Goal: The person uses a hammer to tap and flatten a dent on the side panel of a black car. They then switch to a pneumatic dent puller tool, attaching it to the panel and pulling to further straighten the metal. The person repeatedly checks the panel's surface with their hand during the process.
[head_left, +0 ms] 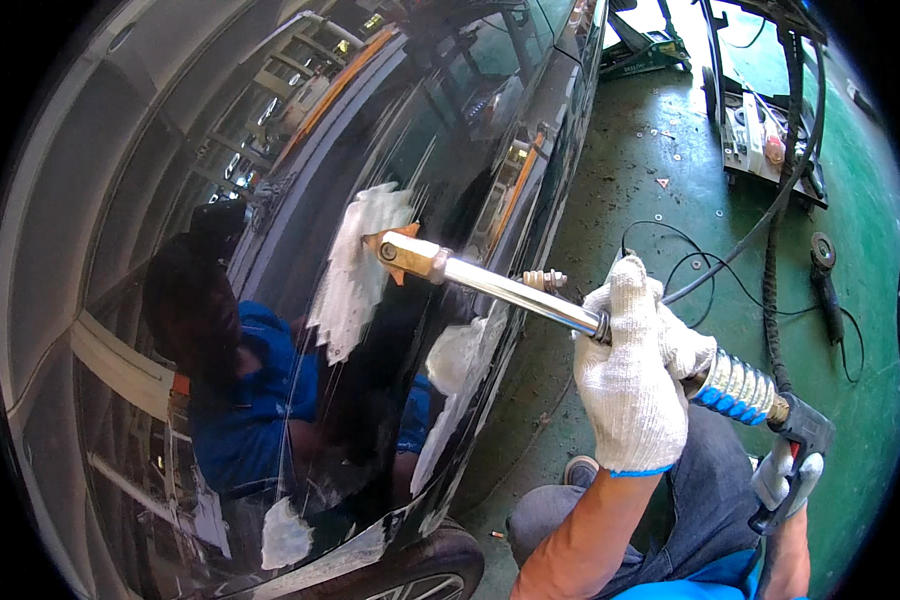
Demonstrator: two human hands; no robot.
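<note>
A dent puller gun with a slide-hammer shaft (pixel 520 297) crosses from lower right to the dark car panel (pixel 300 400). At its far end, a copper-coloured triangular tip (pixel 400 262) meets or nearly meets a pale scraped patch (pixel 355 290); contact is hard to tell. My left hand (pixel 630 385), in a white knit glove, wraps around the shaft, thumb along the top. Behind it is a ribbed section with blue bands (pixel 735 388). My right hand (pixel 778 478), also gloved, closes around the black pistol handle (pixel 808 440) with a red trigger.
More pale patches (pixel 458 360) mark the panel, with a wheel (pixel 435 570) below. Cables (pixel 770 290) hang from a cart (pixel 750 140) at the upper right. An angle-grinder-like tool (pixel 825 285) lies on the green floor. A floor jack (pixel 645 52) stands farther off.
</note>
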